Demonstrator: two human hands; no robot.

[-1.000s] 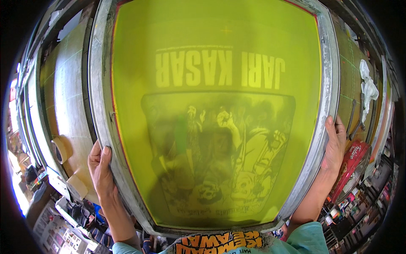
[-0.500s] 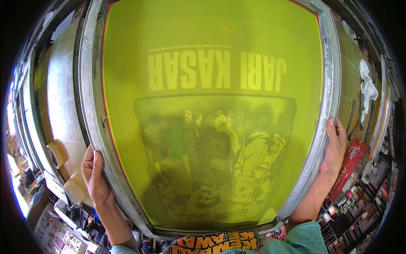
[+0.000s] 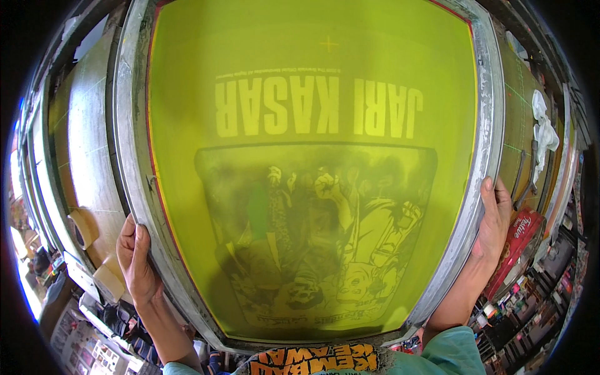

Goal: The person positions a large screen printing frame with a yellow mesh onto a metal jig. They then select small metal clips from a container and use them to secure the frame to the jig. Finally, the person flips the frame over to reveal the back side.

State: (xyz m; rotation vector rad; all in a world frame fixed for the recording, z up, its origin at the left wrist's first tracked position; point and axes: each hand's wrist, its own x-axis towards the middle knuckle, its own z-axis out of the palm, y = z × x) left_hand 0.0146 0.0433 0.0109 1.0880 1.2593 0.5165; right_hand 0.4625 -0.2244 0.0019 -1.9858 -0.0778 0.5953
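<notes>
A large silk-screen printing frame [image 3: 128,125] fills the middle of the view. Its yellow-green mesh [image 3: 387,50] bears upside-down block lettering and, nearer to me, a stencilled picture of several figures. Grey, worn metal bars surround the mesh. My left hand [image 3: 139,265] grips the left bar near its lower part, thumb on top and fingers curled around the outer side. On the opposite bar, a little higher, my right hand [image 3: 492,225] holds on with its thumb at the edge. The fingertips beneath the frame are hidden on both sides.
Beneath the frame lies a long table [image 3: 87,150] with marked lines. On its right are a crumpled white cloth [image 3: 545,128], a thin dark rod and a red package [image 3: 515,253]. Tan blocks [image 3: 109,282] sit at the left. Cluttered shelves [image 3: 537,312] stand lower right.
The frame's left side has shifted slightly left, and my left hand has moved with it. My right hand keeps its hold, almost in the same place.
</notes>
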